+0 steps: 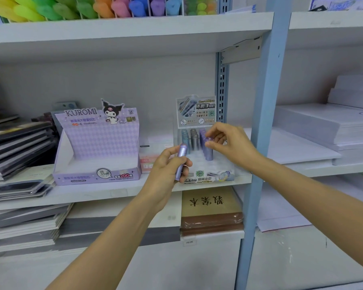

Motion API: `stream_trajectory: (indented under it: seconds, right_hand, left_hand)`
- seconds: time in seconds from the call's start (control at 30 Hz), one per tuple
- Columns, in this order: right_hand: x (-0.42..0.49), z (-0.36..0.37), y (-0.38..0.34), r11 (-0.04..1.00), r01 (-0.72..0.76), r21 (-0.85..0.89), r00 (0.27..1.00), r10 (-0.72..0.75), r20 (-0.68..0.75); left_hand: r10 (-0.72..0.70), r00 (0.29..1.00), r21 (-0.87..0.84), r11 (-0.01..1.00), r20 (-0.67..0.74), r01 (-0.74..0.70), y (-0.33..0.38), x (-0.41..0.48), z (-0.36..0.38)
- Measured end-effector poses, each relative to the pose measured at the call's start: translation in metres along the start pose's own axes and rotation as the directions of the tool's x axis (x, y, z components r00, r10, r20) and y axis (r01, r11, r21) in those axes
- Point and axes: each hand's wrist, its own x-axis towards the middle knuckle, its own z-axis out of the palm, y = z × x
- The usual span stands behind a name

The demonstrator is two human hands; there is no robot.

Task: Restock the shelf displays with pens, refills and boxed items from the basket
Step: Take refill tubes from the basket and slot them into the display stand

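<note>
- Around the centre of the frame, the person's left hand [166, 166] is gripping a purple refill tube [181, 160], with the fingers curled round its lower half. The tube is pointing cap end up and leaning slightly, just in front of the display tray [205, 177].
- Just right of centre, the right hand [228, 143] is pinching the top of a second purple tube [209, 150] between thumb and fingertips. This tube is standing upright in the tray's right-hand row.
- Behind that tube, blue, grey and purple tubes are standing in rows in the tray, which is sitting on the middle shelf [92, 194] near a blue post [266, 122].
- Left of centre, a purple display box [96, 147] with a cartoon figure on its header is sitting on the same shelf, and a small pink box [148, 159] is lying between it and the tray.
- At the left edge, dark notebooks [19, 139] are lying in a stack.
- At the right, white paper stacks [323, 126] are resting on the neighbouring shelf.
- Along the upper left, coloured highlighters [71, 8] are standing in rows.
</note>
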Motion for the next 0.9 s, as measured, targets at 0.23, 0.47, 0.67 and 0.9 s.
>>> stream_trajectory:
  seconds: [0.23, 0.47, 0.67, 0.9]
  right_hand:
    - [-0.006, 0.006, 0.008, 0.99, -0.052, -0.13, 0.999, 0.053, 0.003]
    - [-0.005, -0.011, -0.029, 0.948, -0.137, 0.286, 0.991, 0.134, 0.03]
    - [-0.012, -0.006, -0.049, 0.903, -0.142, 0.405, 0.975, 0.057, 0.217]
    - [-0.007, -0.024, -0.022, 0.993, -0.004, 0.115, 0.995, 0.015, -0.102]
  left_hand:
    - [0.042, 0.998, 0.04, 0.998, 0.04, -0.044, 0.002, -0.005, -0.003]
    - [0.103, 0.994, 0.094, 0.99, 0.044, -0.107, 0.0, -0.005, 0.003]
    - [0.185, 0.983, 0.191, 0.964, 0.003, -0.182, 0.001, -0.006, 0.016]
    - [0.392, 0.817, 0.869, 0.079, 0.423, -0.488, -0.021, -0.02, 0.001]
